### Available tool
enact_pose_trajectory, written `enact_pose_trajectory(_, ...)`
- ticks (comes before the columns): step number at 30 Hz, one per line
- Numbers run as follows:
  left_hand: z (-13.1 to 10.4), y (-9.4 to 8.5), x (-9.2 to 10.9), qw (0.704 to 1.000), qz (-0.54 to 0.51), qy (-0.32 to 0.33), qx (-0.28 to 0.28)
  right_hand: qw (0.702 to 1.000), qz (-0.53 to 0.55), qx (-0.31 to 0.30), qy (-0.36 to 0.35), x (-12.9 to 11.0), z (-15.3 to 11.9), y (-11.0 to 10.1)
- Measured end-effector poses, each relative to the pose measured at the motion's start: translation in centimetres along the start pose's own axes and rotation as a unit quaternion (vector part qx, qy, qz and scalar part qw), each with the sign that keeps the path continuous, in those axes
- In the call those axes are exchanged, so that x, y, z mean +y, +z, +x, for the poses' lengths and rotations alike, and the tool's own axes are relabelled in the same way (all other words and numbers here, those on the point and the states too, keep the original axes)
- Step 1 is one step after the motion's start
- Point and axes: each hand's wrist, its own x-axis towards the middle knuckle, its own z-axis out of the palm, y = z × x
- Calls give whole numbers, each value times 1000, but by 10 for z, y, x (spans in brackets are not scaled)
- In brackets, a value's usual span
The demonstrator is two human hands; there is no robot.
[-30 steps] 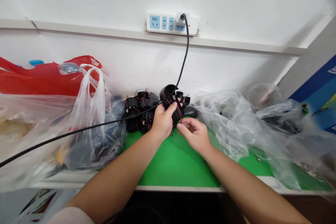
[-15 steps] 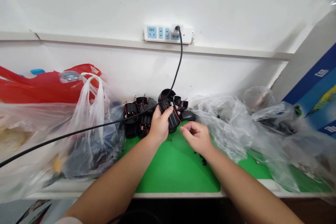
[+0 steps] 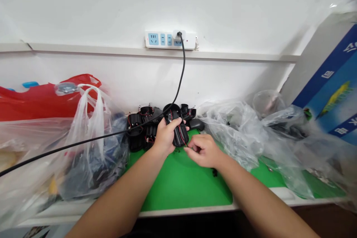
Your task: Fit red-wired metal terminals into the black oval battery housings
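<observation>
In my left hand (image 3: 166, 134) is a black plastic housing (image 3: 180, 136), gripped with the thumb across its open inner side. Thin red and black wires (image 3: 183, 138) run down along it. My right hand (image 3: 203, 150) sits just below the housing's lower end, thumb and index finger pinched on the end of the wires. Behind and left of my left hand lies a pile of similar black housings (image 3: 136, 119) with red wires. A smooth black part (image 3: 196, 124) rests to the right of the held housing.
A black cable (image 3: 83, 140) hangs from the power strip (image 3: 170, 40) and passes in front of the pile. Clear plastic bags (image 3: 231, 130) lie at right; a tied bag (image 3: 92, 156) stands at left. Small black pieces (image 3: 214, 172) lie on the green mat (image 3: 184, 189). A blue-and-white box (image 3: 329, 78) leans at right.
The held housing has come slightly lower and turned more upright. My right hand has moved down and left with the wire ends. The whole view has shifted a little.
</observation>
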Motion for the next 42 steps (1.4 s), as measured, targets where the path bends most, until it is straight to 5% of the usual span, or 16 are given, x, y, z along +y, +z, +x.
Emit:
enact_pose_trajectory(3, 1, 0, 1, 1000, 12, -27, 2, 996, 73, -48, 28, 1, 3, -13)
enact_pose_trajectory(8, -1, 2, 4, 994, 27, -93, -40, 948, 113, -126, 270, 23, 8, -44)
enact_pose_trajectory(14, -5, 6, 5, 987, 38, -145, -50, 889, -10, -377, 258, 40, 0, -58)
enact_pose_trajectory(18, -6, 6, 7, 983, 40, -168, -60, 858, 23, -433, 276, 34, -1, -59)
enact_pose_trajectory(25, -9, 6, 7, 976, 30, -205, -61, 846, 27, -444, 295, 39, -4, -52)
enact_pose_trajectory(31, -12, 7, 8, 975, 32, -212, -63, 879, 53, -397, 258, 39, -6, -48)
enact_pose_trajectory(35, -12, 7, 6, 980, 36, -191, -40, 896, 101, -333, 275, 33, -1, -52)
enact_pose_trajectory(42, -11, 4, 2, 984, 34, -165, -57, 874, 303, -129, 357, 27, 6, -51)
